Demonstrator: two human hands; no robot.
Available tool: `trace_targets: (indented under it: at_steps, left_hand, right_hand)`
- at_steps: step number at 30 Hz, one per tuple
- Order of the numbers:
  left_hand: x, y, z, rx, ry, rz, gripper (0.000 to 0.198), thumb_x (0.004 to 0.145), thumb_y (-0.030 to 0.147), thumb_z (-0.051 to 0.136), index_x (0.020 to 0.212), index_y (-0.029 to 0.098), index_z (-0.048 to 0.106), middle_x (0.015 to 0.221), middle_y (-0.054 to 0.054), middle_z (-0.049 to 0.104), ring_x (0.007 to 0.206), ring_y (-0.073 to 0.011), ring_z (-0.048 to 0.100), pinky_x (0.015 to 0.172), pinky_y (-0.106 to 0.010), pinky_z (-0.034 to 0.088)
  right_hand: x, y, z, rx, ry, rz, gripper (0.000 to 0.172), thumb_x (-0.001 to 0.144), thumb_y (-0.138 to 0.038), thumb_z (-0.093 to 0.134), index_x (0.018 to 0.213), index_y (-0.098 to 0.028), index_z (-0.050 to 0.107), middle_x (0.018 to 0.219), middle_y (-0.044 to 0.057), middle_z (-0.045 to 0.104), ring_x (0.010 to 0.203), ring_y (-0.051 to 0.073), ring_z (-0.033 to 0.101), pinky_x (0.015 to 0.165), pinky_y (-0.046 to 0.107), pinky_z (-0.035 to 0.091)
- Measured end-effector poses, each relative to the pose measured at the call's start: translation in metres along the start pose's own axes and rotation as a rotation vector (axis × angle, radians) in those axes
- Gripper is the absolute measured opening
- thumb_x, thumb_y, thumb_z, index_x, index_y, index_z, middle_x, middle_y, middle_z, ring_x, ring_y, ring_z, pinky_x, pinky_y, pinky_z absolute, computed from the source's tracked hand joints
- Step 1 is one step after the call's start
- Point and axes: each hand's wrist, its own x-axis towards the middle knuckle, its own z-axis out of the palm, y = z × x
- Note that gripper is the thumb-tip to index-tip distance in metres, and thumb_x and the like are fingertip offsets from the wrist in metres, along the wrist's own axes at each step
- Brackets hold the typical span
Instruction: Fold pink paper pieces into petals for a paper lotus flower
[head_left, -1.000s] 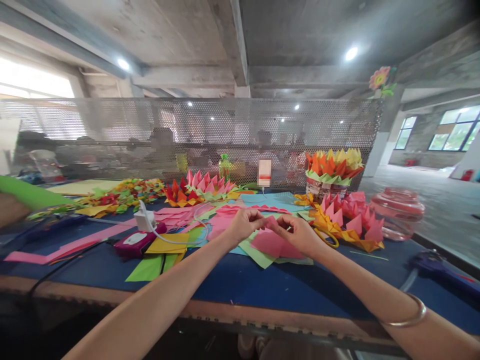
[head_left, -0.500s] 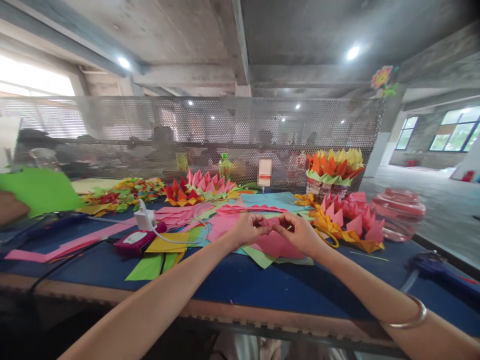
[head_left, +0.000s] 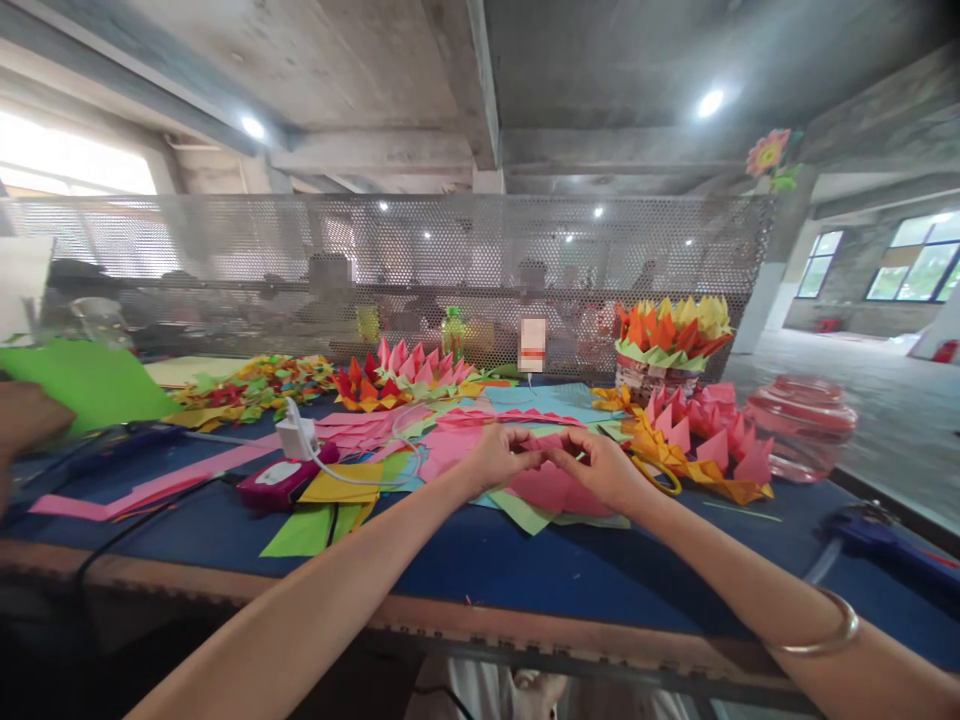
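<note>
Between my fingertips is a small piece of pink paper, partly hidden by the fingers. My left hand pinches it from the left, and my right hand pinches it from the right. Both hands are closed, with their fingertips almost meeting. Right below them lie pink sheets over a pale green sheet. Beyond my hands runs a strip of folded pink points. Yellow-handled scissors lie just right of my right hand, partly under folded yellow paper.
Pink and yellow paper petals and a pink-tinted jar stand at right. A purple power strip with a white charger sits at left. At far left another person's hand is beside green paper. A glue gun lies at right.
My hands keep their pinch on the pink paper with hardly any movement. The view has shifted slightly, and the other person's hand at far left shows more.
</note>
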Motion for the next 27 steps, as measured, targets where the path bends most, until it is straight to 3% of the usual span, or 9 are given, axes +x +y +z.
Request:
trace_targets:
  at_steps: [19,27]
  left_hand:
    - [-0.0012,0.0031,-0.0008,0.046,-0.005,0.022,0.023,0.067,0.032,0.065,0.066,0.010,0.061,0.058,0.000,0.056,0.054,-0.0079,0.048,0.052,-0.018,0.035]
    - [-0.0003,0.0043,-0.0020,0.039,0.108,0.009,0.027,0.076,0.035,0.055,0.071,0.009,0.063,0.061,-0.003,0.059,0.053,-0.0077,0.049,0.051,-0.018,0.037]
  right_hand:
    - [0.0016,0.0093,0.0002,-0.076,0.034,-0.003,0.029,0.084,-0.042,0.047,0.075,-0.017,0.058,0.066,0.001,0.057,0.061,0.013,0.051,0.054,0.022,0.040]
    - [0.0015,0.0069,-0.0008,-0.083,0.031,-0.001,0.032,0.084,-0.046,0.047,0.076,-0.017,0.057,0.066,-0.001,0.055,0.059,0.012,0.048,0.053,0.022,0.038]
